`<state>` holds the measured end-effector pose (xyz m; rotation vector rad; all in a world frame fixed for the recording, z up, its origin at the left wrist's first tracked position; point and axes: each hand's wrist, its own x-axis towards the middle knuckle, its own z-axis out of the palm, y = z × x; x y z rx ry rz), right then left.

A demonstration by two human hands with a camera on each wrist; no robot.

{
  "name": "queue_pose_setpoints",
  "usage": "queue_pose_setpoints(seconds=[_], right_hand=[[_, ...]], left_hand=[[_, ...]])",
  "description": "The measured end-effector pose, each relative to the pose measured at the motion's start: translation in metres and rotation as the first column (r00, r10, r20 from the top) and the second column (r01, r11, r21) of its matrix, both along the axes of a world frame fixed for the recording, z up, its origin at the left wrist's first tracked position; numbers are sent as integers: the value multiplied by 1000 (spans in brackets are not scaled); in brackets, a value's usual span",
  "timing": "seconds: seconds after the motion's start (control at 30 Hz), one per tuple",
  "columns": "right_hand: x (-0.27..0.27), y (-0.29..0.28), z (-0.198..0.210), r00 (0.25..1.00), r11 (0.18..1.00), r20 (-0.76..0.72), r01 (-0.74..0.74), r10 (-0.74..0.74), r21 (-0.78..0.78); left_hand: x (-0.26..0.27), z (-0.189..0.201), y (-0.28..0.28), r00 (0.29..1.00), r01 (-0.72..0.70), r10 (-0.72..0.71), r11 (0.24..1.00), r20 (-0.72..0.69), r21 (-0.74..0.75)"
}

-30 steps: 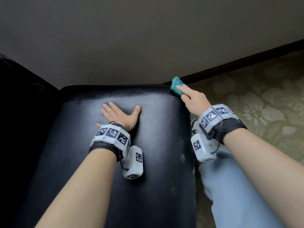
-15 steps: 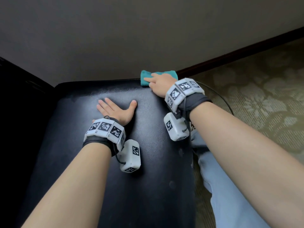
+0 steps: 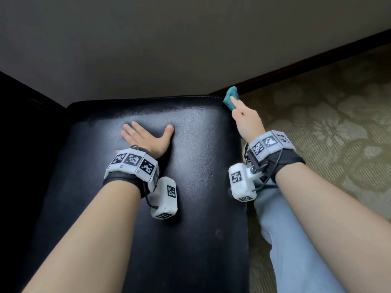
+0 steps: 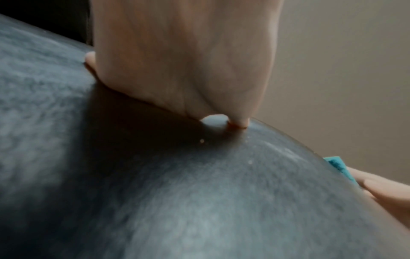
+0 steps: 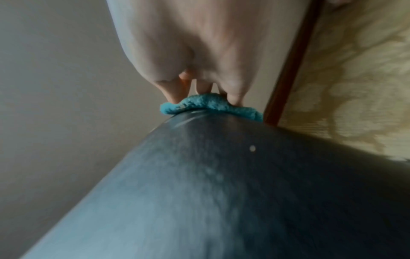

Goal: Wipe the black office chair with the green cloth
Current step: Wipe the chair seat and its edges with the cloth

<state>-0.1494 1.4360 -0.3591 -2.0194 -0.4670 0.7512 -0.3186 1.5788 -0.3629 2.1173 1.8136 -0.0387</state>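
The black office chair (image 3: 190, 166) fills the middle of the head view as a broad, padded leather surface with a dusty sheen. My left hand (image 3: 146, 136) lies flat on it, fingers spread toward the far edge, palm pressed down (image 4: 188, 70). My right hand (image 3: 240, 112) is at the chair's far right corner and holds the green cloth (image 3: 230, 96) against that corner. In the right wrist view the thumb and fingers (image 5: 235, 94) close on the cloth (image 5: 199, 105), which drapes over the chair's edge (image 5: 221, 175). From the left wrist, a bit of the cloth (image 4: 339, 166) shows at the right edge.
A plain beige wall (image 3: 190, 39) rises just behind the chair. A dark wooden baseboard (image 3: 317, 58) meets patterned carpet (image 3: 338, 123) on the right. My leg in light blue trousers (image 3: 285, 240) stands beside the chair's right edge. Something dark (image 3: 21, 123) borders the left.
My right hand has swept the cloth from the far edge's middle back right to the far right corner, where it was a second ago. The left hand has stayed flat.
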Motion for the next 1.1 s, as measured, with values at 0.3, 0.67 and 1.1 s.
queue_pose_setpoints(seconds=[0.3, 0.67, 1.1], right_hand=[[-9, -9, 7, 938, 942, 107, -317, 329, -112], [18, 6, 24, 969, 920, -53, -244, 239, -308], [21, 16, 26, 943, 900, -1, -319, 333, -298]], left_hand=[[-2, 6, 2, 998, 54, -56, 996, -30, -68], [3, 2, -4, 997, -36, 36, 999, 66, 3], [1, -2, 6, 999, -39, 39, 999, 17, -11]])
